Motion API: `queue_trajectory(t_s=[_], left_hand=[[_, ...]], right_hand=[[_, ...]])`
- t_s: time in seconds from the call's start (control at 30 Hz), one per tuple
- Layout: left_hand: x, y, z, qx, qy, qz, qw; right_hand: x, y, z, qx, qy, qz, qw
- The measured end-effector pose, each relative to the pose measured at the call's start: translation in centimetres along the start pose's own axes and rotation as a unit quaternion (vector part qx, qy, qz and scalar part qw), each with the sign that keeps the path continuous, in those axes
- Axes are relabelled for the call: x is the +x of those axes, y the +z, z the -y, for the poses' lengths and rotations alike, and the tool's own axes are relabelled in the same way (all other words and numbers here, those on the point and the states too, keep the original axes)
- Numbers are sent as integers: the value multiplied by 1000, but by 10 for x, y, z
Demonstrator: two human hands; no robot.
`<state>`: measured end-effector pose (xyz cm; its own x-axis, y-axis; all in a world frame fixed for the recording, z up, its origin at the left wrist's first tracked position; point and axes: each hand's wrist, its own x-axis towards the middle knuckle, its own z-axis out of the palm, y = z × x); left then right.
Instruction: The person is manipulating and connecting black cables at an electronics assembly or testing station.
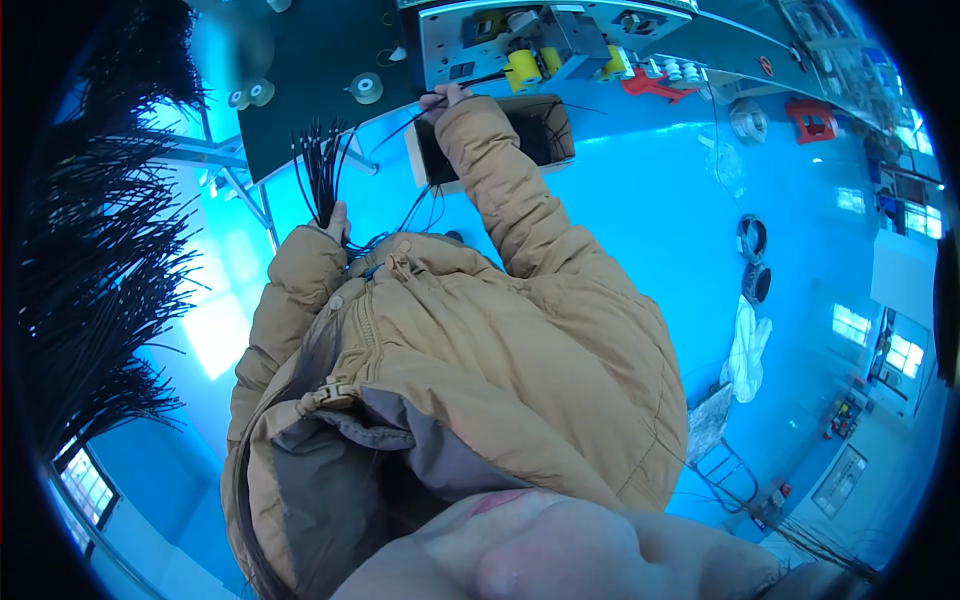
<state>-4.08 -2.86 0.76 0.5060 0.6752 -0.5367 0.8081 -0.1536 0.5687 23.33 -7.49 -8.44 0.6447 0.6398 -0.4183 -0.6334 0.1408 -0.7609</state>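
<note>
My left hand (337,224) is closed round a bundle of thin black wires (322,165), whose ends fan out upward. More strands of black wire hang in loops beside that hand, against the tan jacket. Farther forward, my right hand (446,99) pinches a single black wire at the front edge of a bench machine (450,62). Just under the right forearm is an open cardboard box (562,150) with a dark inside, its middle partly hidden by the sleeve. Yellow rollers (522,71) sit on the machine to the right of my right hand.
A dark green table (300,90) with tape rolls (366,87) extends left of the machine. Large bunches of black wires (110,260) hang along the left side. To the right are a red stool (811,120), cable coils (752,238) and a white bag (747,350) on the blue floor.
</note>
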Motion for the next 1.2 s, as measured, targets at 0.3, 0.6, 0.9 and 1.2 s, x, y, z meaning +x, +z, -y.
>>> queue_trajectory(t_s=[0.3, 0.6, 0.9, 1.2], left_hand=[[3, 7, 1, -196, 12, 51, 979], [18, 20, 18, -209, -5, -3, 978], [16, 18, 15, -228, -11, 19, 973], [-1, 0, -17, -185, 11, 24, 982]], right_hand=[[-11, 6, -8, 2, 49, -11, 999], [-8, 4, -19, 47, 105, -11, 993], [-9, 1, -22, 35, 115, -34, 992], [-66, 4, -43, -360, -38, 133, 923]])
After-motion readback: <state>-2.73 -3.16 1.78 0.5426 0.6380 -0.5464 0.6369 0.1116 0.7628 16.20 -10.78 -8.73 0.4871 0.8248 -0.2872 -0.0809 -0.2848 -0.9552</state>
